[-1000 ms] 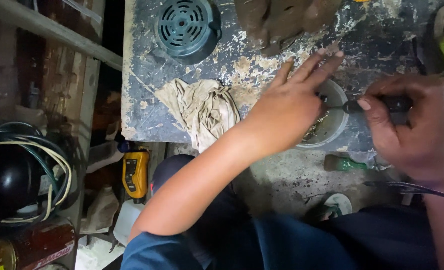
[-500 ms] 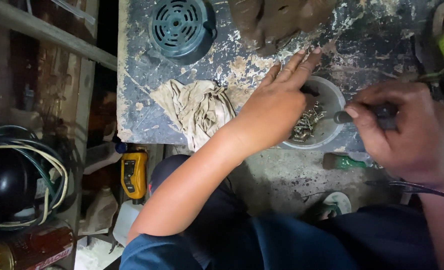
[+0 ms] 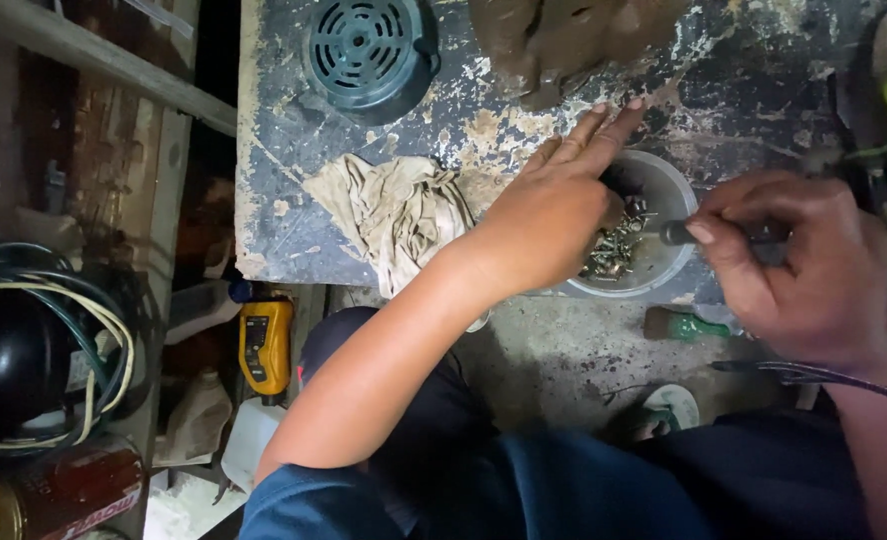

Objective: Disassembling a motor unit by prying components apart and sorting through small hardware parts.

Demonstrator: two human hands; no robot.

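Here, bowl of screws sits at the workbench front edge. Left hand reaches in, fingers loose, nothing visibly pinched; right hand grips a screwdriver, tip in bowl. Rag just left, fan cover behind.

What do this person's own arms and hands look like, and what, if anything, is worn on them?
Both hands are bare, without gloves. The left hand shows no ring, and its forearm is uncovered up to a dark blue short sleeve near the shoulder. The right hand has a short, pale thumbnail and a thin dark band round the wrist. No watch shows on either arm.
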